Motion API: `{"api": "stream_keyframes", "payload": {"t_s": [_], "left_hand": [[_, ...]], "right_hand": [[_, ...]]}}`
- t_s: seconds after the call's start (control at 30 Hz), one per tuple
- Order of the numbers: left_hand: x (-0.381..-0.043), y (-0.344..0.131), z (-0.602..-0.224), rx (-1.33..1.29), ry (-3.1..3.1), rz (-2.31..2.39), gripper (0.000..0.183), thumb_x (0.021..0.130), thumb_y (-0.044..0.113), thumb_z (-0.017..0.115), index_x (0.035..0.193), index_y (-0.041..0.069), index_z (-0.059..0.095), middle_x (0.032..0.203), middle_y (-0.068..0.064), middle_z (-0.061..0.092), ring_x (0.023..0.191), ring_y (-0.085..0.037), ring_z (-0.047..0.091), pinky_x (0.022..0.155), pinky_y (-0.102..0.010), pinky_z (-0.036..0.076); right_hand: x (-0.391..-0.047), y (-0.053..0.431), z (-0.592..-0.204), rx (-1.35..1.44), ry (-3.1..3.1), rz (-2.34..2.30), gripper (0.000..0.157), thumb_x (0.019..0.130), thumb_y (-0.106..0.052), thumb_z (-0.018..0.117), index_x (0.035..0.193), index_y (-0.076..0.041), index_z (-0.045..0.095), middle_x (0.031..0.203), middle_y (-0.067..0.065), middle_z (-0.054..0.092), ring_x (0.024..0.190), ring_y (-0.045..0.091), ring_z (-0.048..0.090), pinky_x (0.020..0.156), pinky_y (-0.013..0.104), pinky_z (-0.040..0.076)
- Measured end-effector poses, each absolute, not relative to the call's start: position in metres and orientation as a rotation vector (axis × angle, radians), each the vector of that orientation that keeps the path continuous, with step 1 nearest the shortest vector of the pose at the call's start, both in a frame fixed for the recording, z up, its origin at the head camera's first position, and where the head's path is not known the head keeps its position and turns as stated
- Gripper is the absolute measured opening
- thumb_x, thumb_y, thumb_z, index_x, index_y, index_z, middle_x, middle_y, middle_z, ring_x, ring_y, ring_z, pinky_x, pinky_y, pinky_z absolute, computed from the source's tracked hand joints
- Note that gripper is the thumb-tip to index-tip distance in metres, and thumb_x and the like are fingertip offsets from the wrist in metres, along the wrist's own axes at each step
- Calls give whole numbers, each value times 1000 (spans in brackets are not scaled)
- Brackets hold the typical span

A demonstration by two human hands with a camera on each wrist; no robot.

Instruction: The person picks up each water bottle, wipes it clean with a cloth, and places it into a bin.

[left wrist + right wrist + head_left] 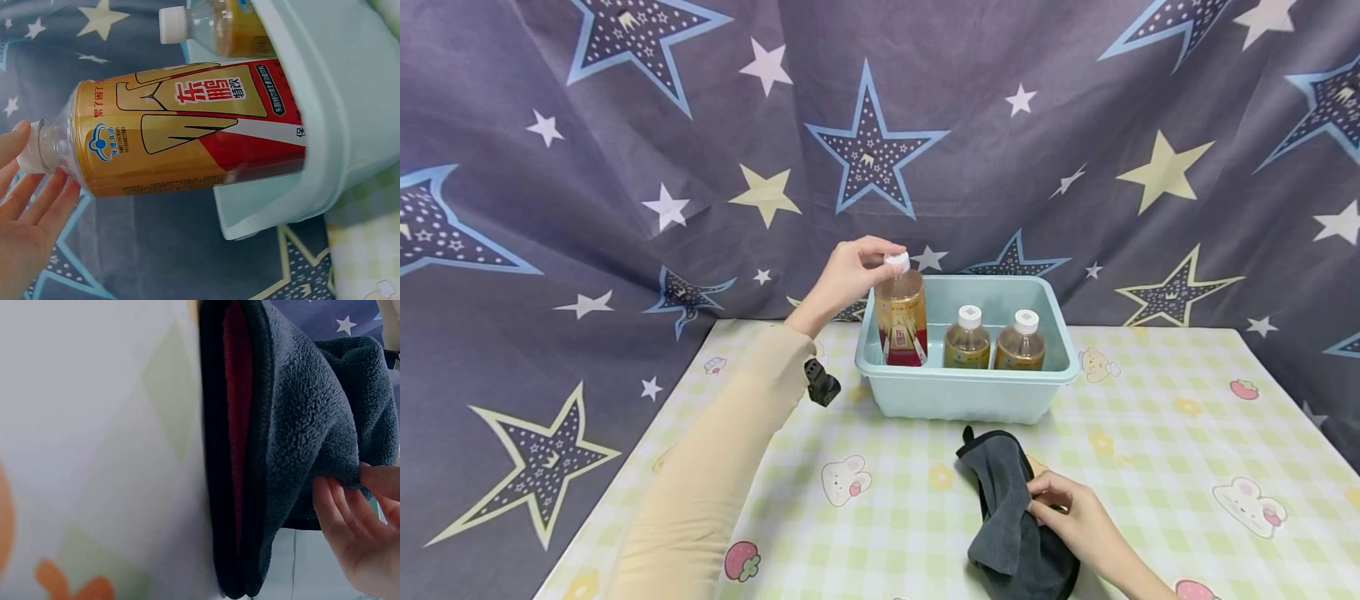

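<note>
By its white cap, my left hand (859, 268) grips a tall drink bottle (902, 321) with a gold and red label. The bottle stands nearly upright, its lower part inside the left end of a light blue plastic basin (958, 396). In the left wrist view, thumb and fingers surround the cap of the bottle (187, 125). My right hand (1071, 508) pinches a fold of a dark grey cloth (1007, 508) in front of the basin. The right wrist view shows the cloth (306, 425) with black edging and a red underside.
Two smaller-looking bottles with white caps, one in the middle (967, 342) and one at the right (1021, 343), stand in the basin. A checked tablecloth (1157, 467) covers the table. Behind hangs a dark star-patterned curtain (970, 75).
</note>
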State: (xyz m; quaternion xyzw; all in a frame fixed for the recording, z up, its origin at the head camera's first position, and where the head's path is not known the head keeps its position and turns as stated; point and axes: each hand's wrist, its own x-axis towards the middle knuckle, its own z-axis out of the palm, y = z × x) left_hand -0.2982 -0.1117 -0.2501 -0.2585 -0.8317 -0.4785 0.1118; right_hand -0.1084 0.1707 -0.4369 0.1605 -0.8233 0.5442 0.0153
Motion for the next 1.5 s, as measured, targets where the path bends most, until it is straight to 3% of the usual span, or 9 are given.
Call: {"api": "stream_keyframes", "payload": {"t_s": [0.8,1.5], "left_hand": [[-305,-101,-308,-674,-2613,-1443,27,79,10,66,105,2,64,112,-10,58,94,-23,60,75,-28,50],[-303,-97,-328,-713,-2581,-1450,27,78,2,65,103,-5,63,107,-18,59,90,-28,61,73,-24,51]], "right_hand": [[-108,171,-438,517,-2565,1681,7,79,4,60,85,1,60,82,-3,59,65,2,57,52,24,50],[-109,172,-439,566,-2529,1665,8,78,5,61,84,1,60,80,-4,59,65,2,57,51,24,50]]}}
